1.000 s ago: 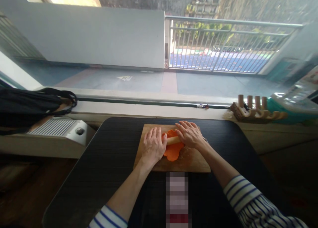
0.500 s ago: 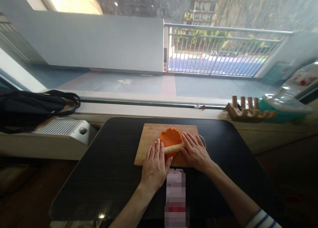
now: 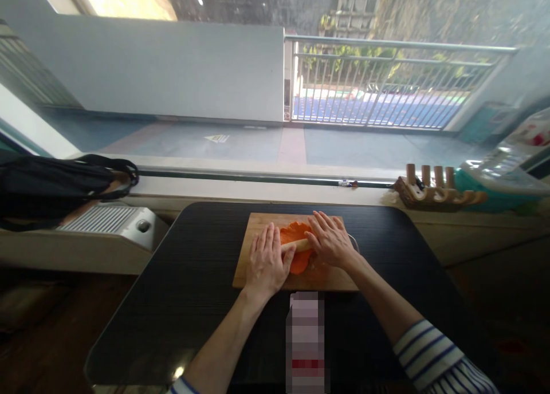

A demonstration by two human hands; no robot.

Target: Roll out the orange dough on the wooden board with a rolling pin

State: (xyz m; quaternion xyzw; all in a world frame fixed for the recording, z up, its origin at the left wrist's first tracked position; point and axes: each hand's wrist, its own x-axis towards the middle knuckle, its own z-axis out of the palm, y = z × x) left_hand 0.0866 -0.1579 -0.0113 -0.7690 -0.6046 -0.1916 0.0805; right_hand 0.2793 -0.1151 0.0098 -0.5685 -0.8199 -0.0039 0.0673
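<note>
A wooden rolling pin (image 3: 302,245) lies across a flat orange sheet of dough (image 3: 301,263), slightly tilted, its right end farther from me. The dough has a wavy edge and rests on a wooden cutting board (image 3: 243,268). My left hand (image 3: 267,262) lies flat over the pin's left end, fingers stretched forward and thumb apart. Over the other end, my right hand (image 3: 330,240) presses with its fingers straight and slightly spread. Both palms hide the ends of the pin.
The board sits on a black table (image 3: 184,302) below a window sill (image 3: 240,191). A blurred pinkish packet (image 3: 306,325) lies in front of the board. A black bag (image 3: 51,182) is at left; a wooden rack (image 3: 433,193) and teal container (image 3: 472,182) stand on the right.
Both hands and the rolling pin have moved slightly away from me over the dough. More of the dough's near part now shows, and its far edge is partly bunched.
</note>
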